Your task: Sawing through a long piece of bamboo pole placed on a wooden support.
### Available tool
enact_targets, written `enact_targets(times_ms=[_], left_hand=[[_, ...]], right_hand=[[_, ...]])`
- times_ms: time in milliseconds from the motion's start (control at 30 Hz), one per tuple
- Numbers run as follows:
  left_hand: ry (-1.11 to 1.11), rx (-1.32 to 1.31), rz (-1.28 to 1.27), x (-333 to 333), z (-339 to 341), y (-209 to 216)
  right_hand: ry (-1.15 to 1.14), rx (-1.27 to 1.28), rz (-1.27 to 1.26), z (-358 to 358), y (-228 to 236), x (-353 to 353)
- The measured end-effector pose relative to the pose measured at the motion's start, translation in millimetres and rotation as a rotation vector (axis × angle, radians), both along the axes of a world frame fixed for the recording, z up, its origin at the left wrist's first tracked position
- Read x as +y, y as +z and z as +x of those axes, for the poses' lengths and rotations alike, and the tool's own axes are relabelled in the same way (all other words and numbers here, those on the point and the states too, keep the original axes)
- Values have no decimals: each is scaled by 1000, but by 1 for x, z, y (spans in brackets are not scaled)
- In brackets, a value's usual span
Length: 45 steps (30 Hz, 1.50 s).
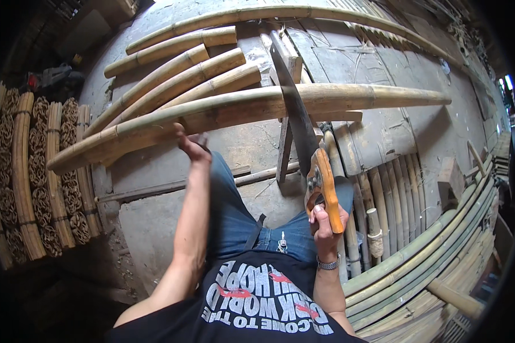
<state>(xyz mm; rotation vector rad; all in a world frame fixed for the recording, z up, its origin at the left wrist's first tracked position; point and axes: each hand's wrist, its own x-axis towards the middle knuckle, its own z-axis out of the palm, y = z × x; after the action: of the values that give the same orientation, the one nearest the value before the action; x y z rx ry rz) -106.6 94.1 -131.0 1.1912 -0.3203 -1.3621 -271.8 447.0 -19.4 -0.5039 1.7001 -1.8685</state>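
Note:
My right hand (328, 222) is wrapped round the orange wooden handle of a handsaw (294, 108). The saw's long dark blade slants up and away, crossing a thick bamboo pole (229, 108) near its middle. That pole lies crosswise in front of me, over a wooden stand (284, 143). Under the pole's left half, my left hand (193, 146) has its fingers apart, with the fingertips close to the pole's near side. Whether they touch it cannot be told. The blade hides a narrow strip of the pole.
Cut bamboo lengths (183, 74) lie beyond the pole, with a longer bamboo pole (303, 11) farther off. Tied bamboo bundles (26, 171) stand at left. Several bamboo pieces (392, 200) and long green poles (418, 251) lie to the right. A wood block (451, 178) is beside them.

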Motion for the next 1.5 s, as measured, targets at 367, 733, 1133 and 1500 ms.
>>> enact_targets(times_ms=[367, 733, 1133, 1500], left_hand=[[-31, 1, 28, -47, -10, 43], [-432, -141, -159, -101, 27, 19], [-321, -227, 44, -74, -10, 44], [-218, 26, 116, -56, -12, 41]], right_hand=[[30, 124, 62, -14, 9, 6], [-41, 162, -153, -40, -3, 10], [111, 252, -61, -68, -2, 24], [58, 252, 51, -38, -4, 28]])
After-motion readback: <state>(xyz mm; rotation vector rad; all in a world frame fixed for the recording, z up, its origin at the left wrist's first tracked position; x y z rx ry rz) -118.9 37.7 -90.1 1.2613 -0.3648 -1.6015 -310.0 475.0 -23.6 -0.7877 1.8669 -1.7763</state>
